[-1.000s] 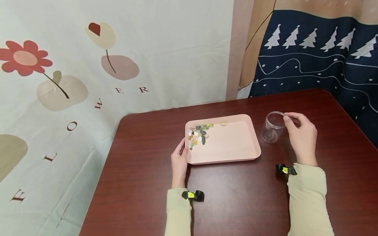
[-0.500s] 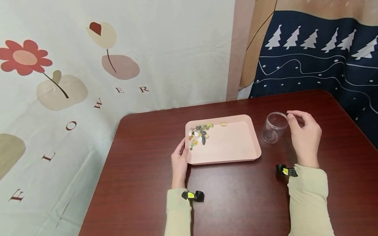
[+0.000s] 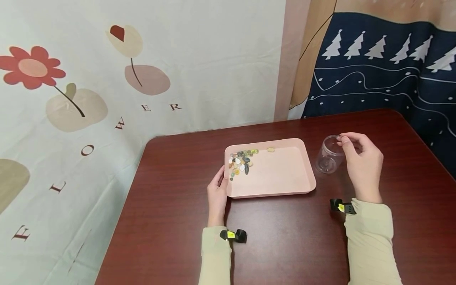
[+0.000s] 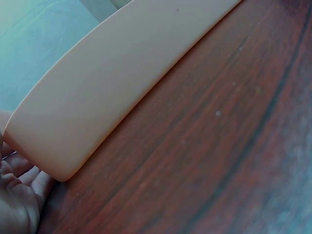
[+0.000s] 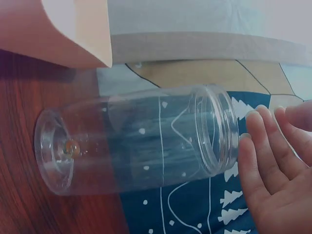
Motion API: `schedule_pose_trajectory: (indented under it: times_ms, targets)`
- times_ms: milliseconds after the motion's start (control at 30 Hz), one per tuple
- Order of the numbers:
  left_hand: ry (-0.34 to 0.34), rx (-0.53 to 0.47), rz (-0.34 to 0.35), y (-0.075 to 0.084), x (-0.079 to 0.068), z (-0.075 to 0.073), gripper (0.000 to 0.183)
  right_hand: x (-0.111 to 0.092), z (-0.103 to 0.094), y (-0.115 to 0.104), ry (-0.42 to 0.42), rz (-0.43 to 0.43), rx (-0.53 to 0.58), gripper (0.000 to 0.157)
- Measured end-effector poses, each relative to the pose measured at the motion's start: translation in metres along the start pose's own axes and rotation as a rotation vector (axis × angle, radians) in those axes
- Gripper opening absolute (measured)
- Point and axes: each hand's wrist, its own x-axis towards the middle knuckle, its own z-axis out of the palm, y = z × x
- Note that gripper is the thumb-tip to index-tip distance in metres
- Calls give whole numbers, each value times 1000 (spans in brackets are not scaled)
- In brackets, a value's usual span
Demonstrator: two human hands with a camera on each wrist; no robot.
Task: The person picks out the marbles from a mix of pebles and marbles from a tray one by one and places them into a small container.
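Observation:
My left hand grips the left side of a pink tray, thumb at the rim and fingers along the outer wall. Several small coloured pebbles cluster at the tray's left end; a single yellowish pebble lies apart by the far wall. Right of the tray stands an upright clear jar without a lid. My right hand is at its mouth, fingers bent loosely, fingertips close to the rim; I see nothing between them. A small brownish thing shows at the jar's bottom in the right wrist view.
Everything stands on a dark red-brown table. A pale flower-print cloth hangs behind it, and a navy cloth with white trees hangs at the back right. Each wrist wears a black strap with a camera.
My right hand drew slightly right of the jar's rim, then came back left over its mouth. The left hand, tray, pebbles and jar look unmoved.

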Motion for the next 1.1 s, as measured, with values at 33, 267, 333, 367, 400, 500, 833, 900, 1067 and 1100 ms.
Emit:
schedule_pose_trajectory:
  times_ms: [33, 267, 333, 367, 400, 500, 833, 900, 1067, 1100]
  targets:
    - [-1, 0, 0, 1, 0, 0, 37, 0, 1, 0, -5, -8, 1, 23]
    - [0, 1, -16, 2, -1, -3, 37, -6, 10, -6, -59, -35, -12, 23]
    - [4, 3, -20, 2, -1, -3, 37, -8, 14, -7, -75, -50, -7, 23]
    - [3, 2, -15, 2, -1, -4, 37, -9, 16, -8, -85, -59, -6, 23]
    - [1, 1, -15, 2, 0, -4, 37, -10, 17, -8, -95, -67, -7, 23]
    - [10, 11, -25, 2, 0, -5, 37, -13, 24, -11, -138, -97, -13, 25]
    - [26, 46, -45, 1, 1, -7, 37, -21, 39, -17, -220, -135, -31, 26]
    - [26, 28, -39, -4, 3, -7, 37, -22, 42, -19, -235, -138, -24, 26]
    - [4, -27, -26, -20, 9, -4, 37, -25, 50, -25, -289, -198, -57, 27]
    - [1, -33, -24, -22, 9, -3, 37, -25, 51, -26, -302, -212, -67, 28]
